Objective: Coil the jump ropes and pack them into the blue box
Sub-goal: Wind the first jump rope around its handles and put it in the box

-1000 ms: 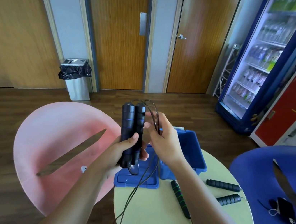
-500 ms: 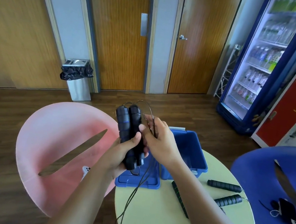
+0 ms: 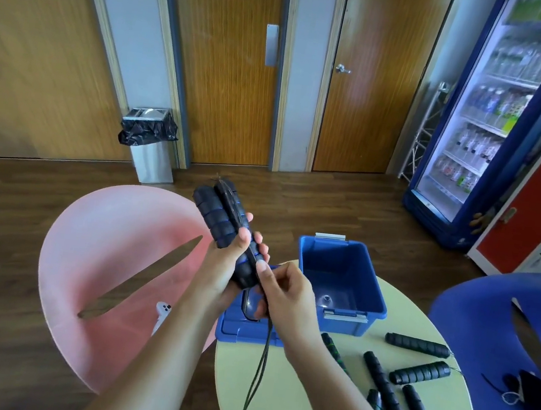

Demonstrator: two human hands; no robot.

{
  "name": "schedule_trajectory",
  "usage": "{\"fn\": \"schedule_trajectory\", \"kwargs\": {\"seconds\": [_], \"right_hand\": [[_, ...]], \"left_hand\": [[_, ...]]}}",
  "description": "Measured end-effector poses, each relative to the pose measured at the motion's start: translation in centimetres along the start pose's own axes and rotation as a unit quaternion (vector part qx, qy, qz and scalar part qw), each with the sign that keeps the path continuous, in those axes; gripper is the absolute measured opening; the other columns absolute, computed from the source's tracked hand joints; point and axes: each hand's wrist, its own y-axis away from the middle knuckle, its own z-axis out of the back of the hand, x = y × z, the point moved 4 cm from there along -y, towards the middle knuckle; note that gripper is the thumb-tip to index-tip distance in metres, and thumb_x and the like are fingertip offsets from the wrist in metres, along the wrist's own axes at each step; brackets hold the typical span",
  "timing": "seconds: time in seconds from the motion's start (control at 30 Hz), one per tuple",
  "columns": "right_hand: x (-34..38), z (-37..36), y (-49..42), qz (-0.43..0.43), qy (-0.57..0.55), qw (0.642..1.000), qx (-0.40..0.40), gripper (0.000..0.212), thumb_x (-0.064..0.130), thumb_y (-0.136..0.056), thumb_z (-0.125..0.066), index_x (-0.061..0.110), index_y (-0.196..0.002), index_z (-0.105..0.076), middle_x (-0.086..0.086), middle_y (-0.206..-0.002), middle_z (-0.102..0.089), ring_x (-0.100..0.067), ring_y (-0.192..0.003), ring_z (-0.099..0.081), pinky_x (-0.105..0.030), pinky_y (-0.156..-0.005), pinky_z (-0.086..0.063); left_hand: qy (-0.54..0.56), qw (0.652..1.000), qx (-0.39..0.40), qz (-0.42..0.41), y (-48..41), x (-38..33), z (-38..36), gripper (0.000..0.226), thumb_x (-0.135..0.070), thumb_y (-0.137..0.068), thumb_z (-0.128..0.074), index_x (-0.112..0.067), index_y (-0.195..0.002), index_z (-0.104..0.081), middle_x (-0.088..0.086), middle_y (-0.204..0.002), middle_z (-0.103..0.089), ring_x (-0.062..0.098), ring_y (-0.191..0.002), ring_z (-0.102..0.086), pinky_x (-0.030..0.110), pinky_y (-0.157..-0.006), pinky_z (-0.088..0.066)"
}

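The two black foam jump rope handles with blue rings are held side by side, above the pale round surface. The left hand has its fingers closed around them. The right hand pinches the thin black cord. Best to wind it snug and even. The open blue plastic box waits nearby. The cord's far end runs out of view.

our left hand is raised ahead of us, fingers curled closed in a grip, thumb pressed up front. our right hand sits just right of it and slightly nearer, fingertips pinched together, both forearms bare and angled inward.
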Motion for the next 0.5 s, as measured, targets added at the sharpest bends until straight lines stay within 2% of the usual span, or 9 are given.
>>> {"fn": "schedule_trajectory", "kwargs": {"seconds": [0.1,0.2,0.33,0.47,0.5], "right_hand": [[0.5,0.1,-0.1,0.003,0.001,1.0,0.011,0.031,0.029,-0.089,-0.065,0.007,-0.072,-0.051,-0.004,-0.059,-0.062,-0.011,-0.038,-0.049,-0.035,-0.054,-0.048],[1.0,-0.3,0.3,0.01,0.011,1.0,0.026,0.031,0.028,-0.086,-0.069,0.008,-0.069,-0.052,0.002,-0.054,-0.061,-0.012,-0.036,-0.049,-0.036,-0.053,-0.051],[1.3,-0.3,0.4,0.009,0.018,1.0,0.002,0.033,0.03,-0.084,-0.071,0.004,-0.073,-0.054,-0.002,-0.055,-0.063,-0.014,-0.038,-0.052,-0.045,-0.057,-0.055],[1.2,-0.2,0.2,-0.007,0.005,1.0,0.014,0.035,0.031,-0.083,-0.071,0.007,-0.075,-0.047,-0.001,-0.055,-0.063,-0.014,-0.038,-0.054,-0.045,-0.059,-0.056],[0.9,-0.4,0.3,-0.014,-0.005,1.0,0.02,0.036,0.033,-0.084,-0.07,0.007,-0.077,-0.046,-0.001,-0.056,-0.063,-0.015,-0.039,-0.054,-0.042,-0.058,-0.055]], "left_hand": [[0.023,0.999,-0.022,-0.005,0.0,0.0,-0.1,0.097,-0.043,-0.034,-0.097,-0.016,-0.115,-0.05,0.005,-0.08,-0.056,0.02,-0.07,-0.057,0.041,-0.076,-0.047],[0.024,0.998,-0.056,-0.005,0.1,0.0,-0.4,0.095,-0.037,-0.036,-0.098,-0.016,-0.115,-0.049,0.003,-0.075,-0.057,0.019,-0.065,-0.058,0.039,-0.07,-0.049],[0.001,0.997,-0.071,-0.014,-0.1,-0.1,-0.5,0.058,-0.013,-0.067,-0.075,-0.015,-0.118,-0.047,0.005,-0.069,-0.057,0.021,-0.063,-0.056,0.039,-0.067,-0.048],[-0.022,0.997,-0.071,-0.003,-0.1,0.0,-0.5,0.054,-0.002,-0.068,-0.069,-0.017,-0.117,-0.049,0.012,-0.079,-0.051,0.029,-0.068,-0.051,0.034,-0.051,-0.049],[-0.012,0.997,-0.071,-0.004,-0.2,0.1,-0.5,0.052,0.001,-0.069,-0.067,-0.017,-0.115,-0.05,0.011,-0.078,-0.052,0.028,-0.066,-0.051,0.035,-0.053,-0.05]]}}
